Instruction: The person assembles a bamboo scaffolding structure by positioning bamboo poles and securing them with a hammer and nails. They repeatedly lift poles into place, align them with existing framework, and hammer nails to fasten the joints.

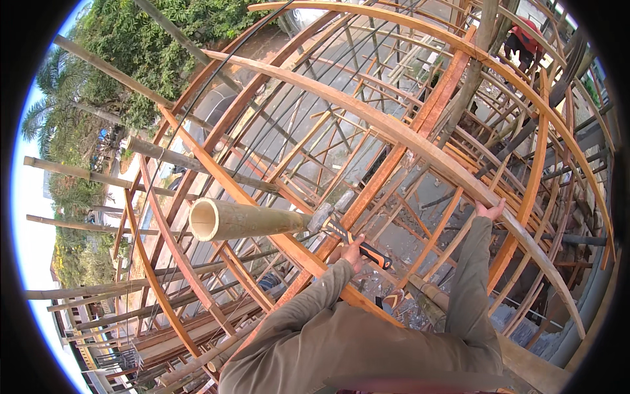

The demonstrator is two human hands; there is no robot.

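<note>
My left hand [353,254] is wrapped round the handle of a hammer [374,255], which has a black and orange grip. Its metal head [320,217] lies close to a thick bamboo pole [252,221] whose hollow cut end faces up to the left. My right hand [491,209] grips a long wooden beam [420,142], with the thumb and fingers at its sides. That beam runs from the upper left to the lower right across other timbers. A reddish plank [375,186] passes under it near the hammer.
Crossing timbers and bamboo poles [161,155] form an open framework, with ground far below. Dark thin rods [262,134] run across the upper left. A person in a red top [527,37] works at the upper right. Stacked boards [174,346] lie at the lower left.
</note>
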